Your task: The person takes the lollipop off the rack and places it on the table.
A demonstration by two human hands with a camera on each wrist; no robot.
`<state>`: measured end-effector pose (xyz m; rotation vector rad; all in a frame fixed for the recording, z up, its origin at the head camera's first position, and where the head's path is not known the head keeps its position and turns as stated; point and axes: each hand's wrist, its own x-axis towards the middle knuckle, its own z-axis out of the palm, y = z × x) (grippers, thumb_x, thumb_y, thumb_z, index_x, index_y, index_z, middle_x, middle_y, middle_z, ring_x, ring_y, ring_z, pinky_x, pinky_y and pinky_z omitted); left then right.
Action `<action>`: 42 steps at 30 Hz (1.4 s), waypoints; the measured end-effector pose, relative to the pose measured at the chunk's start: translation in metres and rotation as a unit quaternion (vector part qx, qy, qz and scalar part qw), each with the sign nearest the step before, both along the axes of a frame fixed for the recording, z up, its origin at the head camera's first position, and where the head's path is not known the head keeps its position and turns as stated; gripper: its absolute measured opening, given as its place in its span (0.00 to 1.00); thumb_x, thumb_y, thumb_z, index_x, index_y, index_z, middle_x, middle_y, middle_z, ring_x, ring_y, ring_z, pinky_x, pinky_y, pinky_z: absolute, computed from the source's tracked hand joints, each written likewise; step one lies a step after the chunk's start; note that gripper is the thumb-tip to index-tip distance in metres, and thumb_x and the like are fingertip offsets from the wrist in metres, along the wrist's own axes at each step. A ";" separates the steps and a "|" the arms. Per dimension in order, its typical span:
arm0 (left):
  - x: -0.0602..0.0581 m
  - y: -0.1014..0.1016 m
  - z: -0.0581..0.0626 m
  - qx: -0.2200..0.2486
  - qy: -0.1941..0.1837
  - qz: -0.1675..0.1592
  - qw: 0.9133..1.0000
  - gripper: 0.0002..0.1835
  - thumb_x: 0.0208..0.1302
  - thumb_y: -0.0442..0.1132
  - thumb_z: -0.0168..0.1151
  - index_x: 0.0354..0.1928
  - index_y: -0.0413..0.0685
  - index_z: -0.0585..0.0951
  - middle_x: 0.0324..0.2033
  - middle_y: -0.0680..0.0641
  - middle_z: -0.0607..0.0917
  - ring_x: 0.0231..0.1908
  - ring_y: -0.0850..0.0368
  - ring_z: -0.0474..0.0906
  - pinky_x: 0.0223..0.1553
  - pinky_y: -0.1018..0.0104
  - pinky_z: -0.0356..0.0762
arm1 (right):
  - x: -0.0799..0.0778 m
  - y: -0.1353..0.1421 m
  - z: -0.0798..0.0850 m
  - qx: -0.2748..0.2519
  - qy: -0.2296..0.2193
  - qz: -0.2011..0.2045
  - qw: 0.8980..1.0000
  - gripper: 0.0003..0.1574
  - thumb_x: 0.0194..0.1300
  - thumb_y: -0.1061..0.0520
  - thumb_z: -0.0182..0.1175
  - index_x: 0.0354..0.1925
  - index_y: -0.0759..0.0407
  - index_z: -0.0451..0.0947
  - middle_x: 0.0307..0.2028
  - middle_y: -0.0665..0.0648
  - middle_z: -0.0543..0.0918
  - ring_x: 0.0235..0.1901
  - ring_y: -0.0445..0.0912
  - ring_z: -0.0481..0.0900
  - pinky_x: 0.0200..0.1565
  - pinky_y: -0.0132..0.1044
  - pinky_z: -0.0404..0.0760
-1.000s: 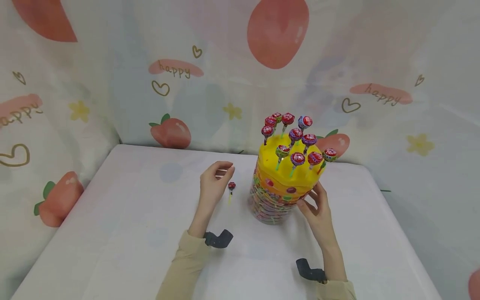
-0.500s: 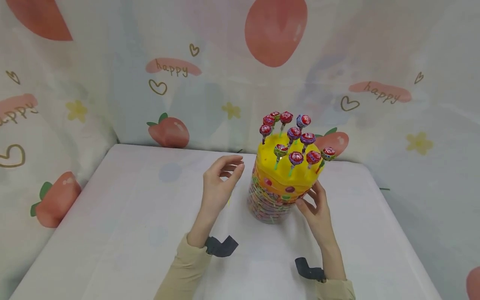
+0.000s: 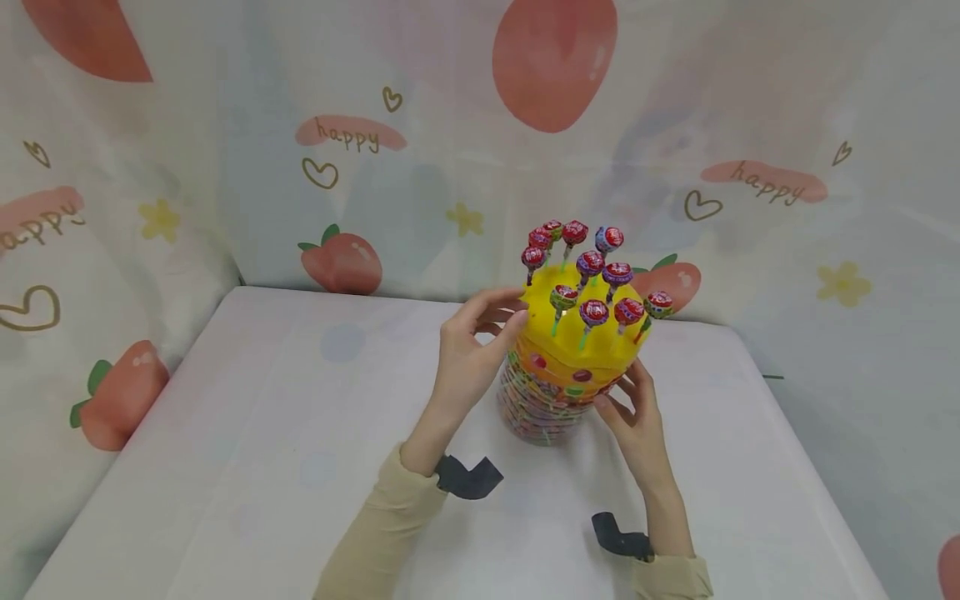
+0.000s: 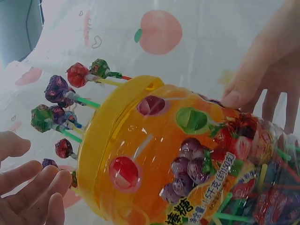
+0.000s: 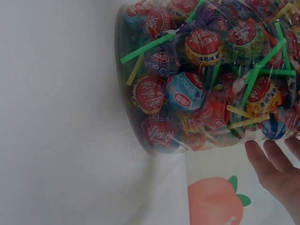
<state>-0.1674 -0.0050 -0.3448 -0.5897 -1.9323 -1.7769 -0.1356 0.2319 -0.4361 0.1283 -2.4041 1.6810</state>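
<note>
Candy jar (image 3: pixel 540 408) upright, left hand (image 3: pixel 468 354) beside yellow lid (image 3: pixel 542 335)

Jar stands on tabletop (image 3: pixel 300 417), long axis vertical, between the hands. Left is nearest the lid's left edge, fingers loosely parted, nothing visible in them; contact unclear. Right hand (image 3: pixel 637 429) grips jar's right side, unchanged. Left came in from well apart; loose lollipop now out of sight.

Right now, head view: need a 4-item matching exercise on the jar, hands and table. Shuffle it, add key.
Column one
1. Lid
2. Right hand
3. Table
4. Left hand

Column two
a. White, beneath the jar
b. By the yellow top's left edge
c. Yellow, with lollipops standing on it
d. Against the container's right side

Pairs: 1-c, 2-d, 3-a, 4-b
</note>
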 end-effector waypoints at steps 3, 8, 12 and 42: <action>-0.001 0.006 0.004 0.002 0.009 -0.013 1.000 0.15 0.64 0.36 0.62 0.52 0.42 0.79 0.42 0.42 0.86 0.41 0.53 0.83 0.39 0.71 0.78 | -0.001 0.000 0.001 0.001 -0.002 0.001 1.000 0.47 0.68 0.62 0.56 0.75 0.42 0.45 0.72 0.53 0.56 0.65 0.39 0.59 0.67 0.43 0.66; 0.000 0.013 0.011 -0.002 0.020 -0.034 0.999 0.16 0.63 0.34 0.63 0.53 0.41 0.78 0.43 0.42 0.85 0.40 0.54 0.83 0.38 0.71 0.79 | -0.001 -0.001 0.002 -0.005 0.001 0.006 1.000 0.46 0.68 0.62 0.56 0.75 0.43 0.45 0.72 0.54 0.55 0.66 0.42 0.58 0.67 0.61 0.61; 0.001 0.019 0.015 -0.015 0.029 -0.042 0.999 0.18 0.62 0.34 0.64 0.54 0.41 0.77 0.45 0.43 0.84 0.41 0.55 0.82 0.39 0.71 0.80 | 0.000 -0.001 0.001 -0.003 -0.005 0.002 1.000 0.47 0.68 0.62 0.56 0.75 0.41 0.45 0.72 0.54 0.55 0.66 0.42 0.59 0.67 0.59 0.62; 0.006 0.021 0.025 -0.002 0.040 -0.022 0.999 0.18 0.63 0.35 0.63 0.54 0.42 0.77 0.46 0.43 0.84 0.41 0.54 0.82 0.40 0.71 0.79 | 0.000 0.000 0.001 -0.011 -0.009 0.000 1.000 0.47 0.67 0.61 0.56 0.75 0.42 0.45 0.73 0.53 0.55 0.65 0.40 0.60 0.67 0.59 0.62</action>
